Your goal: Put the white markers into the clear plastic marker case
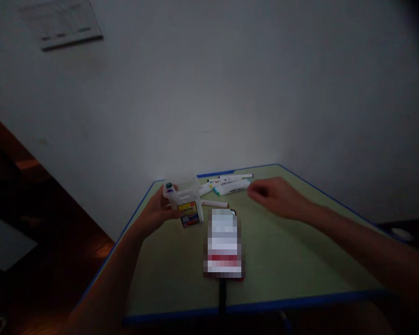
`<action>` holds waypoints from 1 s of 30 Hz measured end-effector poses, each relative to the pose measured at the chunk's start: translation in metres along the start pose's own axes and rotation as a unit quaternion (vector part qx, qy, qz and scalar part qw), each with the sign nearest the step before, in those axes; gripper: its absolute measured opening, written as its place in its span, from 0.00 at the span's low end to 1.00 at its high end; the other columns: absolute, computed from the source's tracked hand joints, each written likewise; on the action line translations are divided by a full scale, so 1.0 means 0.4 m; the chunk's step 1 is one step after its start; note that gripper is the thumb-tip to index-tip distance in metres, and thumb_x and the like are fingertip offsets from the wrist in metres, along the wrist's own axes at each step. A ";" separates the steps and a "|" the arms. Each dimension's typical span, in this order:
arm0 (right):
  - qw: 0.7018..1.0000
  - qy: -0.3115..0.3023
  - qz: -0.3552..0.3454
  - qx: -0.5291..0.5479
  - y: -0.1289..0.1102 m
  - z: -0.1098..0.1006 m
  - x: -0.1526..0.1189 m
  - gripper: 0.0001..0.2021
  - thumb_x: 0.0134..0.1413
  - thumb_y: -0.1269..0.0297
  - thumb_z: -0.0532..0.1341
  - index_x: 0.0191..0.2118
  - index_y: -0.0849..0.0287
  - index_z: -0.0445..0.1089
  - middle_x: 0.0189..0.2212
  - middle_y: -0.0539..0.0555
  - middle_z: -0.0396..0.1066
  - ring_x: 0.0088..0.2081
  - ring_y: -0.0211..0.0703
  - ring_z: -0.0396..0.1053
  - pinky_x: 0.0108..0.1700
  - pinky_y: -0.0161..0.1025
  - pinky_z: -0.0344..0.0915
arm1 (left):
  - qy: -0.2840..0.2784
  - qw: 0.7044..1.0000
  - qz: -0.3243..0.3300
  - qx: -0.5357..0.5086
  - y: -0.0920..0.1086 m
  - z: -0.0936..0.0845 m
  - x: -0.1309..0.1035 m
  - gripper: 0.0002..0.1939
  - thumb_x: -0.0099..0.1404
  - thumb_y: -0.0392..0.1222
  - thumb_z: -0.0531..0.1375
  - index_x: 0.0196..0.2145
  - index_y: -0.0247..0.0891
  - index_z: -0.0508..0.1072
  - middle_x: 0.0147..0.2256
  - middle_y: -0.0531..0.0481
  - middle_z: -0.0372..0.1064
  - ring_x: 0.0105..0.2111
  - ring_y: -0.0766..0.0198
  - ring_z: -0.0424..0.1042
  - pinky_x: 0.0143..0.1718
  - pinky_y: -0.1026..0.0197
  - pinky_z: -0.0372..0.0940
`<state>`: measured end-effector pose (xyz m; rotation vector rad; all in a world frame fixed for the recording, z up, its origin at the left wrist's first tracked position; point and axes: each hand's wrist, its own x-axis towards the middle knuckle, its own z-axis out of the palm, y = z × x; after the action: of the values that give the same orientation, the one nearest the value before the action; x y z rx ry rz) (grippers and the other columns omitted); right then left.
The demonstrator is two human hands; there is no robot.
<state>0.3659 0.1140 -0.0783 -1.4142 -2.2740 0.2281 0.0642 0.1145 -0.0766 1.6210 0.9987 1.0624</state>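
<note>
My left hand (159, 207) is wrapped around a clear plastic marker box (192, 197) and holds it tilted above the left part of the table. The box has a yellow and dark label, and dark green and purple marker ends show at its left corner. Several white markers (233, 187) with coloured ends lie in a loose pile near the back edge. One more marker (214, 204) lies apart, just right of the box. Beside the pile's right end is my right hand (274, 197), its fingers curled closed; whether anything is between them is hidden.
A phone-like device (224, 244) with a blurred screen lies in the middle of the green table (282, 270), a dark strap (222, 298) running from it over the front edge. The table has a blue rim. A white wall (209, 93) stands directly behind it.
</note>
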 end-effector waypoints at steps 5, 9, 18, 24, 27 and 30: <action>0.982 -0.118 -0.031 -0.141 -0.032 0.134 0.183 0.13 0.45 0.63 0.55 0.37 0.62 0.70 0.36 0.60 0.70 0.37 0.48 0.66 0.33 0.37 0.57 | 0.006 1.000 0.025 -0.008 -0.029 0.013 -0.004 0.29 0.47 0.36 0.64 0.44 0.42 0.53 0.39 0.51 0.63 0.39 0.60 0.67 0.39 0.59 0.64; 0.978 -0.130 -0.052 -0.156 -0.049 0.164 0.253 0.12 0.41 0.63 0.57 0.30 0.65 0.72 0.30 0.63 0.71 0.32 0.49 0.68 0.29 0.36 0.56 | 0.011 0.999 0.049 0.003 -0.047 0.014 -0.013 0.30 0.49 0.38 0.63 0.47 0.42 0.53 0.43 0.48 0.61 0.42 0.59 0.64 0.41 0.60 0.62; 0.994 -0.039 -0.054 -0.092 -0.104 0.042 0.260 0.10 0.43 0.68 0.54 0.29 0.60 0.72 0.28 0.55 0.72 0.29 0.40 0.66 0.28 0.32 0.54 | 0.003 0.998 0.068 0.016 -0.051 0.009 -0.021 0.30 0.49 0.39 0.63 0.47 0.41 0.53 0.44 0.47 0.60 0.43 0.56 0.64 0.41 0.58 0.60; 0.992 -0.071 -0.047 -0.090 -0.092 0.051 0.275 0.13 0.46 0.68 0.53 0.37 0.62 0.71 0.33 0.55 0.72 0.33 0.38 0.68 0.30 0.30 0.58 | 0.000 0.997 0.074 0.018 -0.049 0.004 -0.023 0.30 0.48 0.39 0.63 0.47 0.40 0.53 0.43 0.46 0.61 0.42 0.56 0.64 0.40 0.58 0.61; 0.982 -0.130 -0.067 -0.116 -0.089 0.099 0.266 0.14 0.38 0.70 0.58 0.36 0.59 0.72 0.31 0.55 0.73 0.33 0.43 0.69 0.30 0.32 0.59 | -0.001 0.997 0.070 0.017 -0.046 -0.005 -0.026 0.32 0.48 0.39 0.63 0.48 0.41 0.53 0.43 0.46 0.62 0.42 0.56 0.64 0.40 0.58 0.60; 0.975 -0.150 -0.066 -0.153 -0.097 0.162 0.255 0.15 0.35 0.72 0.58 0.35 0.63 0.72 0.32 0.61 0.72 0.35 0.51 0.69 0.31 0.37 0.59 | 0.000 0.998 0.057 0.021 -0.040 -0.012 -0.028 0.32 0.48 0.39 0.64 0.48 0.41 0.53 0.44 0.46 0.62 0.42 0.57 0.64 0.41 0.58 0.60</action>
<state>0.2670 0.1924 -0.0921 -1.4459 -2.7374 0.0510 0.0543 0.1093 -0.0933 1.7297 0.9441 1.1223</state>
